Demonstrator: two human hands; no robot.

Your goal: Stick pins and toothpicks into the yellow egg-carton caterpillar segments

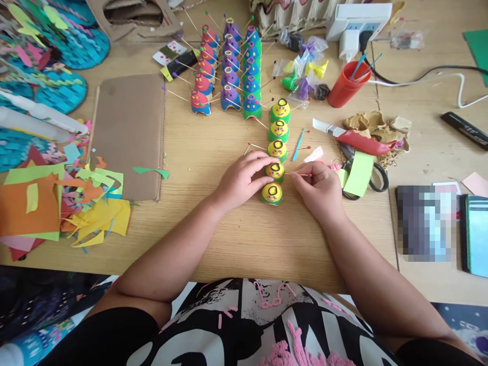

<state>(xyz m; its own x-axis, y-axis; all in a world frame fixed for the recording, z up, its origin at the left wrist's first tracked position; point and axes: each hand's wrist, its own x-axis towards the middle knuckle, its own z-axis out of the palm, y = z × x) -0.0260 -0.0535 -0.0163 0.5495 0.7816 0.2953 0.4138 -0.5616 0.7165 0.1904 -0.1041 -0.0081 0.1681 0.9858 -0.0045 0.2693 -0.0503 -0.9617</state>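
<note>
The left hand [244, 178] is positioned at the 4th unit, counted from the far end, in a line of 5 dome-shaped figures; this unit is a yellow-topped, green-based figure [275, 172] with a black ring on its crown. It stands on the light wood-grain table [229, 244], between the 2 hands. The left thumb and forefinger are set apart from each other and clamped on the figure's near and far edges. The right hand [319, 189] is located at the figure's right side; its thumb and forefinger are pressed together on a thin, pale, red-tipped stick [308, 175]. The stick's inner end lies at the figure; whether it is inserted cannot be determined. The 5th unit, a matching yellow-and-green figure [272, 194], stands just beside it on the near side. Beyond the line, a slim blue plastic tool [298, 145] lies flat. To the right of the tool is a red-handled utility knife [368, 141]; nearer the right hand are black-handled scissors [378, 177], partly covered by a light-green paper slip [359, 174]. Farther back, an orange-red plastic cup [346, 86] stands upright and contains 2 blue tools. A flat brown cardboard sheet [127, 137] lies left of the left hand.
</note>
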